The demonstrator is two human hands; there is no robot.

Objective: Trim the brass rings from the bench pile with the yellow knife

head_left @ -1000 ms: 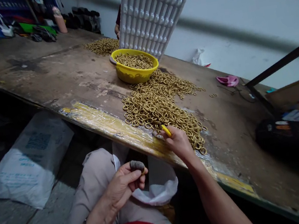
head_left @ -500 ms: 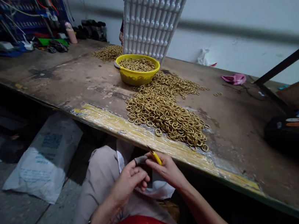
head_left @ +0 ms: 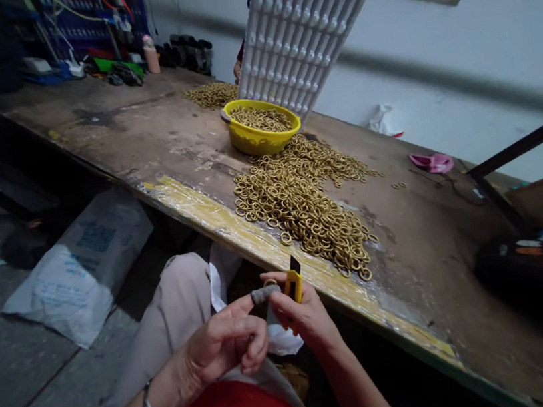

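Your right hand (head_left: 310,316) clasps a yellow box cutter (head_left: 293,289), dark blade up. Your left index finger wears a grey fabric sleeve (head_left: 264,294), beside a round gold-coloured metal ring (head_left: 270,282); whether your left hand (head_left: 227,341) pinches it, I cannot tell.

The small round metal rings (head_left: 302,202) are brassy gold, the round plastic basin (head_left: 260,143) bright yellow, the slim plastic cutter (head_left: 293,288) yellow too (its blade (head_left: 295,264) dark). The tubular fabric fingerstall (head_left: 264,294) is grey, the long counter (head_left: 150,133) mottled brown, the plump white sack (head_left: 75,281) printed pale blue.
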